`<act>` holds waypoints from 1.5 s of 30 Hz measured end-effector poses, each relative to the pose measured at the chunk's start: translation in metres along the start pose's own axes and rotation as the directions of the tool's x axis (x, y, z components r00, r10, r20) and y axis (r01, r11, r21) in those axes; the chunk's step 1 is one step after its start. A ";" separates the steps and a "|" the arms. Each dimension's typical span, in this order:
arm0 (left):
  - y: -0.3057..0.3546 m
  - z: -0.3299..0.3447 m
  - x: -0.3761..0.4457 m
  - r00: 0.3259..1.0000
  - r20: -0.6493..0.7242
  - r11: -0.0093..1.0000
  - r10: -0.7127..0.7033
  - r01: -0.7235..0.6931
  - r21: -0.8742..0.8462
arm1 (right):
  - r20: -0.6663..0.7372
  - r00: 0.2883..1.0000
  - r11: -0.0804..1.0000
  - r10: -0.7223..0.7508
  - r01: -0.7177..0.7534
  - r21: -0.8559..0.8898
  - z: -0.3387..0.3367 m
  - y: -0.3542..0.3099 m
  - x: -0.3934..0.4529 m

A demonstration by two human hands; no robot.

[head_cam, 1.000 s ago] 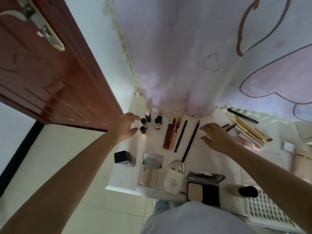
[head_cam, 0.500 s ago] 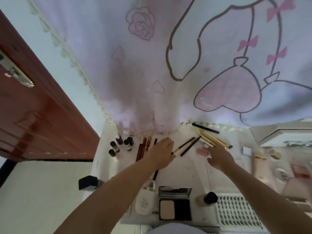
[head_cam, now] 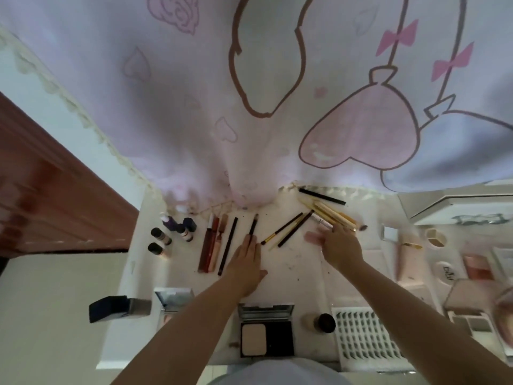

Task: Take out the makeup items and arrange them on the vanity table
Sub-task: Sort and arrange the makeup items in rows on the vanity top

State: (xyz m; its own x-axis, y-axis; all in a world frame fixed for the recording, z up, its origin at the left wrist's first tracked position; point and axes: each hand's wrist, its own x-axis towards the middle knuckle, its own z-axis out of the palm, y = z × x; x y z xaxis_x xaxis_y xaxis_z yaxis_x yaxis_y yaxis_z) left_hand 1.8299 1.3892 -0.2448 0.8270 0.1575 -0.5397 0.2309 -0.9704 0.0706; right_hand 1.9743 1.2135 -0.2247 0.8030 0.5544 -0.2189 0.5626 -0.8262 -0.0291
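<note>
Two slim gold-tipped brushes (head_cam: 287, 229)

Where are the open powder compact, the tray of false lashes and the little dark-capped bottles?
Powder compact (head_cam: 266, 339), head view, on the pale powder pan.
Lash tray (head_cam: 366, 340), head view, middle of the rows of lashes.
Small bottles (head_cam: 161, 236), head view, on the dark cap of one at the left.

Small bottles (head_cam: 169, 235) stand left of lip glosses (head_cam: 212, 245), brushes (head_cam: 288, 230) right.
</note>
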 end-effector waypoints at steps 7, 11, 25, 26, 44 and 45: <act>-0.004 0.006 0.003 1.000 -0.025 1.000 0.013 -0.013 0.012 | -0.092 0.971 0.954 -0.219 0.233 0.188 -0.008 0.004 0.001; -0.001 -0.009 -0.005 0.994 -0.101 0.999 -0.042 0.039 -0.027 | -0.140 0.931 0.794 -0.338 0.362 0.488 -0.037 -0.006 -0.009; 0.003 -0.103 -0.073 0.821 -0.498 0.775 0.279 -0.499 -0.388 | -0.136 0.966 0.494 -0.221 0.231 0.838 -0.100 -0.063 -0.041; 0.000 -0.110 -0.078 0.815 -0.508 0.740 0.278 -0.519 -0.428 | -0.168 0.956 0.517 -0.241 0.273 0.811 -0.107 -0.065 -0.044; -0.027 -0.136 -0.095 0.888 -0.448 0.931 0.103 -0.245 -0.272 | 0.134 0.946 0.636 -0.295 0.090 0.767 -0.160 -0.079 -0.032; -0.029 -0.135 -0.095 0.884 -0.456 0.937 0.106 -0.242 -0.251 | 0.116 0.940 0.580 -0.322 0.099 0.809 -0.159 -0.079 -0.032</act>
State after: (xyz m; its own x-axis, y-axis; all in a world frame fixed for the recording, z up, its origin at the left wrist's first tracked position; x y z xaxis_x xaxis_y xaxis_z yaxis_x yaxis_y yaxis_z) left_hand 1.8143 1.4272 -0.0825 0.9890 0.1193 -0.0874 0.1448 -0.9018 0.4072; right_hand 1.9359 1.2767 -0.0600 0.5508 0.7751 -0.3095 0.2463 -0.5053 -0.8271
